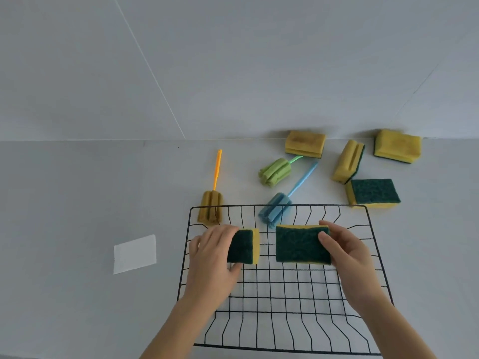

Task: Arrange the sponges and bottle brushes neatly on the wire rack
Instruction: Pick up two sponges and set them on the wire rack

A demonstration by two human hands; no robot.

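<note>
Both hands, left (212, 251) and right (346, 251), each gripped a green-topped sponge (243, 246) (300, 243) over the wire rack (285, 288) at lower centre; four sponges (373, 191) and three bottle brushes (276, 171) waited at upper right.

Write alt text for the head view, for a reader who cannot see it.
Each hand holds a green-topped sponge over a black wire rack: left hand, right hand. Behind the rack, four more sponges and three bottle brushes, orange, green and blue, lie scattered on the grey counter.

Grey counter (77, 203), pale wall (233, 60)
</note>
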